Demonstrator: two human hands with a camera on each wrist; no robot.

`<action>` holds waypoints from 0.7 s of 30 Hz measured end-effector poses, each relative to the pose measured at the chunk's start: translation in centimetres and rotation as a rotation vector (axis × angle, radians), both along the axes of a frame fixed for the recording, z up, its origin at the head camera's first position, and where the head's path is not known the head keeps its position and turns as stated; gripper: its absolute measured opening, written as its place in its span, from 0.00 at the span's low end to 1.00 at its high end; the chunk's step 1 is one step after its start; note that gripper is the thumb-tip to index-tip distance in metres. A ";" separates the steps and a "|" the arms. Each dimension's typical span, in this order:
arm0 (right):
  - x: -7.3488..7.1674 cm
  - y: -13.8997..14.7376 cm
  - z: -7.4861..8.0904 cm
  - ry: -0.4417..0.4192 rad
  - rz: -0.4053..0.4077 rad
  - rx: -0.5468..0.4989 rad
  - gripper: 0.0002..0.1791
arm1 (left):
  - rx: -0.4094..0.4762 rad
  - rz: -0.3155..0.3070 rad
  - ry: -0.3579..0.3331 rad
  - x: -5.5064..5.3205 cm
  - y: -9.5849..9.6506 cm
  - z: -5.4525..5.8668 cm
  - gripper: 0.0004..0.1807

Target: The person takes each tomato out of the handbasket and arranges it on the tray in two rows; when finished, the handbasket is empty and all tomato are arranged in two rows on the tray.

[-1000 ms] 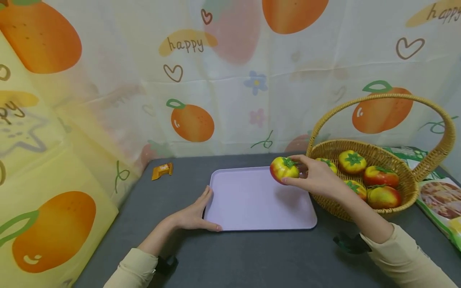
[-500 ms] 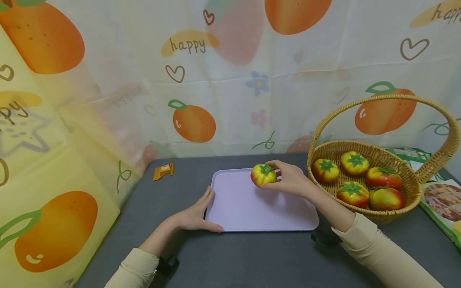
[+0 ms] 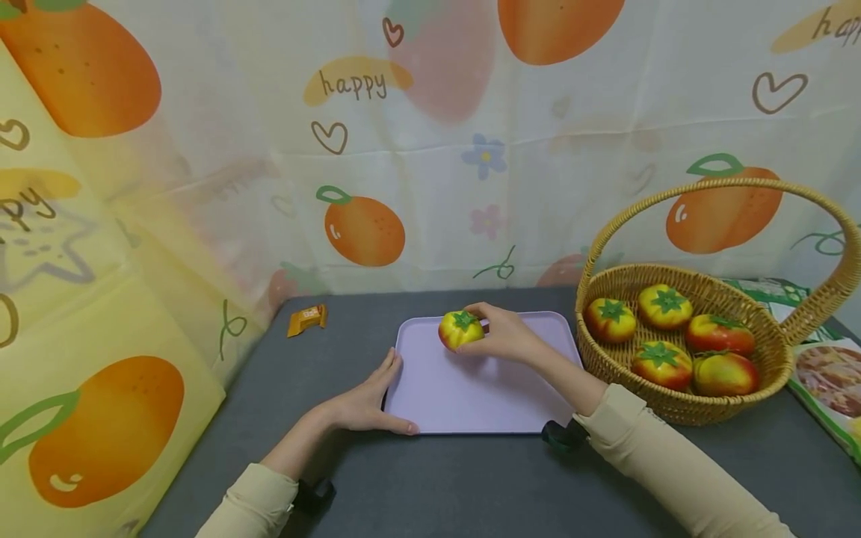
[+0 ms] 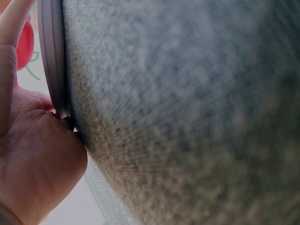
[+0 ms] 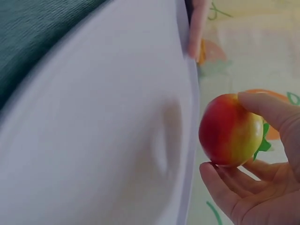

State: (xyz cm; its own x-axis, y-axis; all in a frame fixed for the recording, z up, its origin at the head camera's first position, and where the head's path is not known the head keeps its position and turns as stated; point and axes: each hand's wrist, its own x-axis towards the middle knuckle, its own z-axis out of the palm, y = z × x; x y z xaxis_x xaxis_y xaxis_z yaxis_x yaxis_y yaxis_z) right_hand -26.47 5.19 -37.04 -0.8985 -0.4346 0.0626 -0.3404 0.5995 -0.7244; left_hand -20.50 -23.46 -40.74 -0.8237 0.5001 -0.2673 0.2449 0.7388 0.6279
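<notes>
My right hand (image 3: 506, 334) holds a yellow-and-red tomato (image 3: 460, 331) with a green star-shaped calyx. Thumb and fingers pinch its sides, and it hangs above the left back part of a pale lilac tray (image 3: 484, 403). In the right wrist view the same tomato (image 5: 227, 131) is apart from the tray surface (image 5: 93, 117). My left hand (image 3: 359, 401) rests at the tray's front left corner, thumb along the front edge and fingers spread along the left side. The left wrist view shows my left palm (image 4: 37, 150) beside the tray rim (image 4: 51, 56).
A wicker basket (image 3: 699, 407) with a tall handle stands right of the tray, with several tomatoes (image 3: 664, 306) inside. Behind and beside it lie printed green-and-white packages (image 3: 830, 377). An orange wrapped snack (image 3: 307, 320) lies at the back left. A fruit-printed cloth (image 3: 430, 187) hangs behind the dark table.
My right hand has carried the tomato leftward across the tray, away from the basket. My left hand stays at the tray corner.
</notes>
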 end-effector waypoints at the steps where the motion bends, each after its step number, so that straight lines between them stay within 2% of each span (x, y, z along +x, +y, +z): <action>1: -0.1 -0.3 -0.1 0.001 0.000 0.004 0.42 | 0.000 0.000 -0.001 0.0 0.0 0.0 0.69; 13: -1.6 -4.1 -0.7 0.020 0.017 0.033 0.40 | -0.008 -0.002 -0.004 0.0 0.1 -0.2 0.69; 21: -1.8 -5.6 -0.9 0.022 0.003 0.052 0.40 | -0.014 0.004 -0.007 0.1 0.0 -0.2 0.68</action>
